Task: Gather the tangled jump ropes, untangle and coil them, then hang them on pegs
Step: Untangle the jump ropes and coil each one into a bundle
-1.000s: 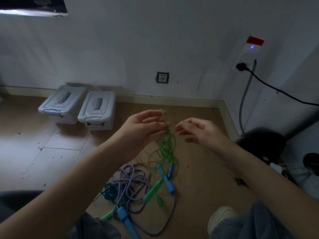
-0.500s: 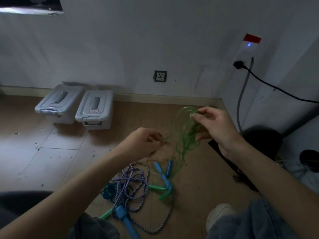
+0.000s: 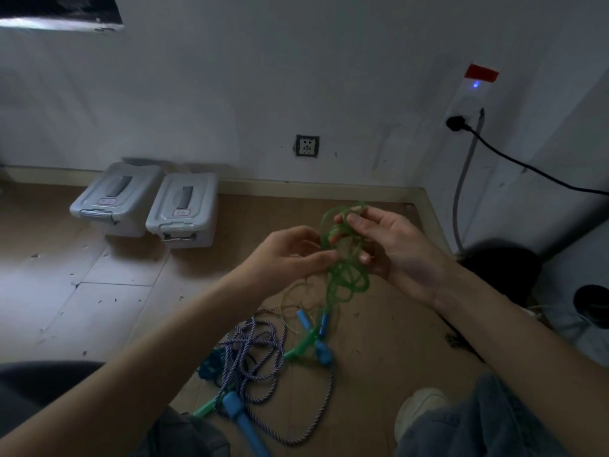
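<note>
Both hands, left hand and right hand, pinch tangled green rope.

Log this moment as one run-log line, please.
stage: untangling | left hand: pinches green rope | right hand: holds green rope loops | purple-white rope: tangled on floor | coiled: none | pegs: not in view

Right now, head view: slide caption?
Both hands, left and right, work tangled green rope above other ropes on the floor.
</note>
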